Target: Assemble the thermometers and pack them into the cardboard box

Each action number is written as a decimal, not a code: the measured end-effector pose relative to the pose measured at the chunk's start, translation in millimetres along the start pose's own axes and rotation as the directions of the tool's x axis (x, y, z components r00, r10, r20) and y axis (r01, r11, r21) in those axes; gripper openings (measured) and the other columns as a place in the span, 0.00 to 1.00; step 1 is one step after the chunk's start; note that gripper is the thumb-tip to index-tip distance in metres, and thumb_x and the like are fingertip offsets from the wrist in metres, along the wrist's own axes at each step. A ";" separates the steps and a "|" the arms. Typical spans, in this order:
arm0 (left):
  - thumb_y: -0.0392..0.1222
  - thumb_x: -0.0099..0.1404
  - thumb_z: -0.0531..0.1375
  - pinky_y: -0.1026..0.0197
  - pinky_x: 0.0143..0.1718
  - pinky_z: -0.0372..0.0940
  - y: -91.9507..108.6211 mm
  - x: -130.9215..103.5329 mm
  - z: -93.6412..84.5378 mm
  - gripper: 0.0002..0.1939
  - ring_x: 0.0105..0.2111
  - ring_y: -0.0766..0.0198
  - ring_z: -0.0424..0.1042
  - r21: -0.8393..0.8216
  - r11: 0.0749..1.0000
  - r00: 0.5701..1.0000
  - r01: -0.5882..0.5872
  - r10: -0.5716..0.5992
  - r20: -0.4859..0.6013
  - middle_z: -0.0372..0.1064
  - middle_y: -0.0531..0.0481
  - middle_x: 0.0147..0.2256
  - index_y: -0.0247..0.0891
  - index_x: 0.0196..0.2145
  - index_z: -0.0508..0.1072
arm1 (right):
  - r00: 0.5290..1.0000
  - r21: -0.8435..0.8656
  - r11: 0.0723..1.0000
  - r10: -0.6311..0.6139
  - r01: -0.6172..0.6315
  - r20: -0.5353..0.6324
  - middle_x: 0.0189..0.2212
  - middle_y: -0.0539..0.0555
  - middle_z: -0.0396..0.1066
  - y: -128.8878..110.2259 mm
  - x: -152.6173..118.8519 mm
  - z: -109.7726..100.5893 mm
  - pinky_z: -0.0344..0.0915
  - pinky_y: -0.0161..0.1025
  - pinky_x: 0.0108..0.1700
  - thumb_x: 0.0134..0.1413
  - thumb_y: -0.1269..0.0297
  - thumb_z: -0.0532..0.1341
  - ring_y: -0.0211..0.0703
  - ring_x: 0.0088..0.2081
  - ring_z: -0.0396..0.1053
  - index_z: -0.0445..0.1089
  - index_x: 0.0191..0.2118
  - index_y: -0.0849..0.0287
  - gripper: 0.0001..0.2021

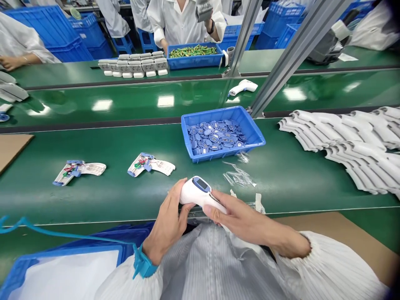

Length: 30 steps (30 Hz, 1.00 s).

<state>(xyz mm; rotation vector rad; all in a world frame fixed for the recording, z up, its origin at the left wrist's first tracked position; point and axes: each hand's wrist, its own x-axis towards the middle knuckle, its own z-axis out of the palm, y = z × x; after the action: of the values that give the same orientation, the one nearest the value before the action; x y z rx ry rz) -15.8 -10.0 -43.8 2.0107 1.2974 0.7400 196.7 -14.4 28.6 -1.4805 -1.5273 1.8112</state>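
Two open, gun-shaped white plastic half-shells [78, 171], fitted with blue parts and red and green wires, lie on the left half of a green counter [109, 202], while one closed, white gun-shaped device [203, 198] with a blue-rimmed screen is held above the counter's near edge. One blue rectangular plastic tray [251, 127] sits by the far edge, holding small blue oval plastic pieces [215, 134], too many to count. Thin clear plastic strips [240, 177] lie scattered just in front of it, and overlapping white curved shells [350, 129] fill the right end. Both hands are curled part-closed around the device: the left hand [170, 212], above a blue wrist strap [143, 262], grips its broad end, the right hand [237, 214] its handle.
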 end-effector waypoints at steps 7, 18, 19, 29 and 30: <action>0.54 0.66 0.63 0.62 0.35 0.66 13.8 19.2 -21.0 0.19 0.33 0.60 0.73 -0.165 0.970 0.938 0.177 -0.115 0.328 0.76 0.49 0.36 0.38 0.46 0.73 | 0.964 -0.360 0.907 -0.258 0.218 -0.066 0.39 0.52 0.71 6.7 -3.2 -5.0 0.66 0.40 0.41 0.68 0.56 0.54 0.43 0.40 0.68 0.68 0.41 0.54 0.10; 0.37 0.60 0.58 0.63 0.27 0.56 23.0 43.2 -22.2 0.03 0.25 0.63 0.68 -0.095 0.993 0.956 0.069 -0.039 0.291 0.73 0.47 0.27 0.35 0.30 0.72 | 0.516 -0.748 0.648 -0.693 0.142 -0.503 0.17 0.47 0.57 -28.4 81.7 46.7 0.47 0.40 0.28 0.68 0.60 0.53 0.35 0.22 0.52 0.53 0.18 0.57 0.25; 0.36 0.58 0.58 0.61 0.27 0.56 20.9 44.0 -20.9 0.04 0.25 0.60 0.69 -0.012 0.999 0.958 0.033 -0.028 0.286 0.74 0.45 0.27 0.35 0.31 0.72 | 0.496 -0.776 0.612 -0.727 0.154 -0.475 0.17 0.48 0.57 -27.1 83.0 45.7 0.47 0.40 0.28 0.69 0.62 0.53 0.35 0.22 0.52 0.53 0.18 0.57 0.25; 0.37 0.61 0.56 0.59 0.28 0.58 22.3 50.7 -11.4 0.09 0.28 0.55 0.74 0.165 0.984 0.964 -0.071 0.025 0.265 0.77 0.40 0.32 0.32 0.36 0.74 | 0.530 -0.828 0.552 -0.734 0.100 -0.425 0.18 0.49 0.61 -28.1 82.0 40.7 0.48 0.39 0.29 0.69 0.58 0.51 0.35 0.24 0.56 0.55 0.18 0.57 0.25; 0.37 0.60 0.57 0.58 0.28 0.58 23.1 52.2 -11.4 0.10 0.28 0.53 0.74 0.209 0.976 0.969 -0.055 0.002 0.245 0.77 0.38 0.31 0.32 0.37 0.74 | 0.511 -0.822 0.557 -0.744 0.119 -0.430 0.17 0.49 0.60 -28.5 84.0 39.1 0.48 0.39 0.28 0.69 0.59 0.50 0.35 0.23 0.55 0.53 0.17 0.57 0.25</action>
<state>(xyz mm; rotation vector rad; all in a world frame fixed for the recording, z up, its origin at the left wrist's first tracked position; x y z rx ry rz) 7.8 33.2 -12.8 2.2151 1.2479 0.3605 120.4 41.8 8.1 -1.5324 -1.9251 0.0831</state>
